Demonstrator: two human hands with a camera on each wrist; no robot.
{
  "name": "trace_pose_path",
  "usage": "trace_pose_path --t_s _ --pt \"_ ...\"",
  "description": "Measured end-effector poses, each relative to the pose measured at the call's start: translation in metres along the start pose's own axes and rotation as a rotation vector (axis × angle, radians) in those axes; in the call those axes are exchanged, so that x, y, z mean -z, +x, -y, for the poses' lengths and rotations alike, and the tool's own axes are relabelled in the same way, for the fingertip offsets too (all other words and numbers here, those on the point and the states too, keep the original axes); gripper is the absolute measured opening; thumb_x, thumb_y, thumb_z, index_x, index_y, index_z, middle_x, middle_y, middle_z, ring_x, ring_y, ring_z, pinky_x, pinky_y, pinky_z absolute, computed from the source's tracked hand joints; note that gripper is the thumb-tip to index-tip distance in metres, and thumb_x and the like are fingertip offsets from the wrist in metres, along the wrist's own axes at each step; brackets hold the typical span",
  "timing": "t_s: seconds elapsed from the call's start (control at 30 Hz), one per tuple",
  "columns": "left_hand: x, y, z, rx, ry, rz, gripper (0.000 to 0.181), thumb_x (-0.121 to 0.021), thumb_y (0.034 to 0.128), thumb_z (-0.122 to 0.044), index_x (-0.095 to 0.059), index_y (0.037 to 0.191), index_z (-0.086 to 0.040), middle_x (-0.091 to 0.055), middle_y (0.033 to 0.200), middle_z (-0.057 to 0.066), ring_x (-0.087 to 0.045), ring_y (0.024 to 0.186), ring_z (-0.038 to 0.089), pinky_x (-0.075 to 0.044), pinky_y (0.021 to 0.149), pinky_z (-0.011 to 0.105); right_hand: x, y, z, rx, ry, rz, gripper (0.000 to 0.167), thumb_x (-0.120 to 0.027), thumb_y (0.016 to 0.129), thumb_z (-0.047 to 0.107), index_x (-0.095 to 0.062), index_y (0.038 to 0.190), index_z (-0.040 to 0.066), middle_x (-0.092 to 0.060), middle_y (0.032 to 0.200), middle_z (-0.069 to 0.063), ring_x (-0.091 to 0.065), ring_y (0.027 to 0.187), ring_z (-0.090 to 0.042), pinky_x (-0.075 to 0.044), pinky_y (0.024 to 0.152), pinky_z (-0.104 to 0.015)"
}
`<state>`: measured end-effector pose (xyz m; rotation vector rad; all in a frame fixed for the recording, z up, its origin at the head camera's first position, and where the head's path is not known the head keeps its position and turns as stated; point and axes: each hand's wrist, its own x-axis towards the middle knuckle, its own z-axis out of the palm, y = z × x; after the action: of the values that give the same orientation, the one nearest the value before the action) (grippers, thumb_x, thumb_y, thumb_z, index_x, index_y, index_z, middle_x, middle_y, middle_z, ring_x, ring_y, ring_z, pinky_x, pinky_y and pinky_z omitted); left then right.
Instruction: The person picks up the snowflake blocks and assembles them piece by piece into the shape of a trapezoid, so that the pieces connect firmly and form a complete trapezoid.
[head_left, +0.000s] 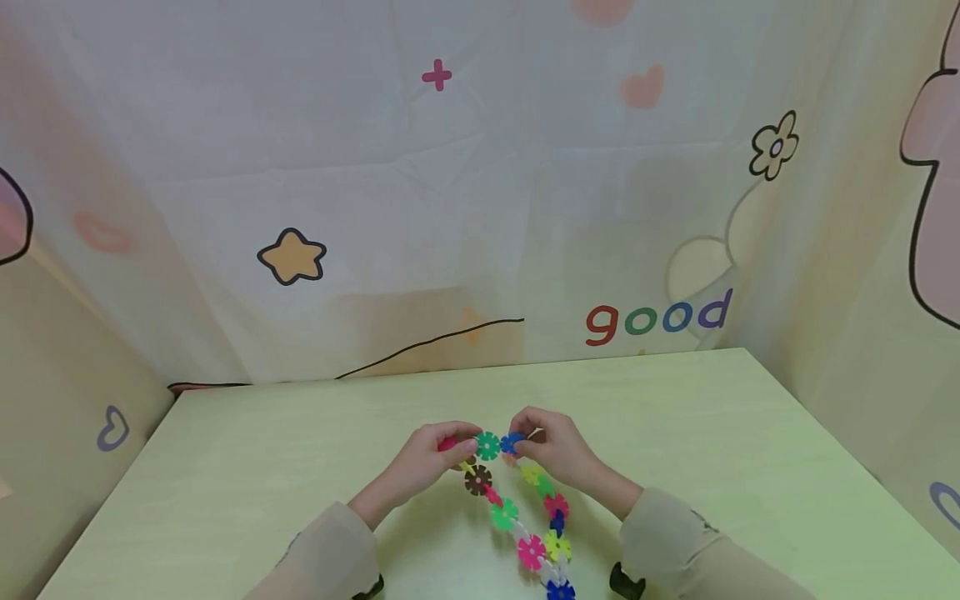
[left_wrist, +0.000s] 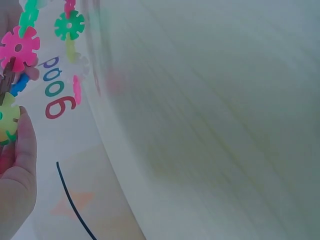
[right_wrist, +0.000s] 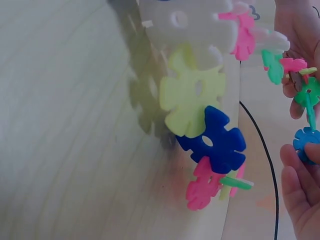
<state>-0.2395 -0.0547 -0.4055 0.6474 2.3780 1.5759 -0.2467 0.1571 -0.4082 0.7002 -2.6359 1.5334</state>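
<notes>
Both hands are raised above the table with a chain of colourful interlocking snowflake discs between them. My left hand [head_left: 423, 458] pinches the chain's upper left part, by a pink disc [head_left: 447, 444] and a green disc [head_left: 487, 446]. The right hand [head_left: 558, 450] pinches a blue disc [head_left: 512, 442] between thumb and fingers. In the right wrist view, this blue disc [right_wrist: 304, 142] meets a green piece [right_wrist: 311, 112]; whether they are slotted together I cannot tell. From both hands the chain hangs down in a loop, through a brown disc [head_left: 477, 480] and a yellow disc [head_left: 557, 547], to a dark blue disc [head_left: 560, 591].
A pale wooden table [head_left: 285, 467] lies under the hands. Behind it hangs a printed cloth [head_left: 360, 217] with a star and the word "good", and cloth walls stand at both sides. Dark straps show near both sleeves [head_left: 337, 546].
</notes>
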Motion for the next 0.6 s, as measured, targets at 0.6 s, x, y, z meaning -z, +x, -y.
trace_pose_path --t_s 0.6 --pt "-0.0021 0.0012 0.0015 -0.012 -0.035 0.016 0.042 -0.051 0.0877 -0.035 -0.055 0.116 -0.004 -0.064 0.102 0.011 -0.06 0.087 0.016 -0.049 0.077 0.026 0.0018 -0.0046 0.0079 0.214 -0.269 -0.046 0.009 -0.064 0.077 -0.001 -0.066 0.08 0.007 -0.066 0.079 -0.003 -0.058 0.068 -0.008 -0.048 0.064 -0.014"
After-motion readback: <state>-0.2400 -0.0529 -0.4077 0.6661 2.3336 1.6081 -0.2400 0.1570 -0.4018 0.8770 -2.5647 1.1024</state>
